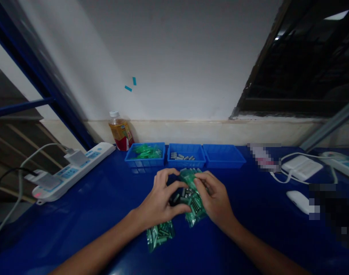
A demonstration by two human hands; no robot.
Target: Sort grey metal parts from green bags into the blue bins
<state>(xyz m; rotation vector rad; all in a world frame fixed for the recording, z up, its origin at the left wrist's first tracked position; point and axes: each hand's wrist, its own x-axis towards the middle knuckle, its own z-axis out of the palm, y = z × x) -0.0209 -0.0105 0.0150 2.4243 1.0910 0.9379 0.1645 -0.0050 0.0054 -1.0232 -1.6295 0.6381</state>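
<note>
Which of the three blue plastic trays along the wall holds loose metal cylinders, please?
The middle tray: short silver cylinders lie in it, while the left tray holds green plastic bags and the right tray shows no cylinders.

This looks like a workshop or small packing station: a blue desk against a plain wall carries a row of blue plastic parts trays and green bags of small metal cylinders. A blue metal frame, a loaded power strip and a dark window with scuffed edges add to the industrial look.
</note>
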